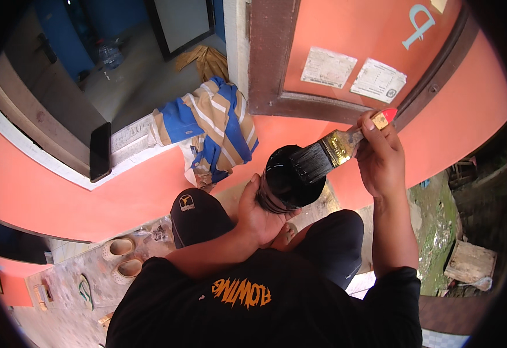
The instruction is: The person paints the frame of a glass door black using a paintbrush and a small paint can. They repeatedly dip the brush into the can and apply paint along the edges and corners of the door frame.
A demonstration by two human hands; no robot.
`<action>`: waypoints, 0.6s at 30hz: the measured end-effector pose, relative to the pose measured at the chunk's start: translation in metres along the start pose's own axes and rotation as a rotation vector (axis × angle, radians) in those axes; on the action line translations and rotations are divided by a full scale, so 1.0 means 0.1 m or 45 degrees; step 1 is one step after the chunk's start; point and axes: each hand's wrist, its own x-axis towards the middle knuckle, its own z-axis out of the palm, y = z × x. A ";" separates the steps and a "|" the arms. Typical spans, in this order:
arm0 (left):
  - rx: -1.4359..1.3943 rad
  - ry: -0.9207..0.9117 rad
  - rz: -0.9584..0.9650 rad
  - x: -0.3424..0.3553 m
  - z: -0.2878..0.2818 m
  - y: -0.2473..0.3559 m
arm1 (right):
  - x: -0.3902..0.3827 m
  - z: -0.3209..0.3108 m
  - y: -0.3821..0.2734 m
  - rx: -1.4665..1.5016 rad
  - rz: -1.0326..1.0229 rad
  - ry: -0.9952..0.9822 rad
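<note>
My left hand (260, 214) is wrapped round the lower side of a dark, round paint can (288, 184) held above my knees, its open top tilted up. Black paint coats the inside of the can. In my right hand (381, 156) is a flat paintbrush (339, 146) with a red-tipped wooden handle and a gold-coloured metal band, pinched by the handle. The brush's dark, wet-looking bristles reach over the can's rim. Whether their tips touch the paint, I cannot tell.
A blue, tan and white striped cloth (213, 127) drapes over the sill ahead, with a black phone (100, 152) at the left. Brown-framed glass (346, 52) carries papers. Clogs (118, 248) and a flip-flop (85, 291) lie on the floor at left; a wooden block (470, 264) sits right.
</note>
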 end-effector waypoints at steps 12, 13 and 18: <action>0.031 0.052 0.028 0.18 0.01 0.13 | 0.07 0.18 -0.03 -0.397 -0.397 -0.269; 0.045 0.067 0.031 0.19 0.01 0.13 | 0.06 0.22 -0.06 -0.465 -0.419 -0.343; -0.019 0.045 0.003 0.22 0.01 0.10 | 0.18 0.28 -0.13 -1.155 -0.875 -0.634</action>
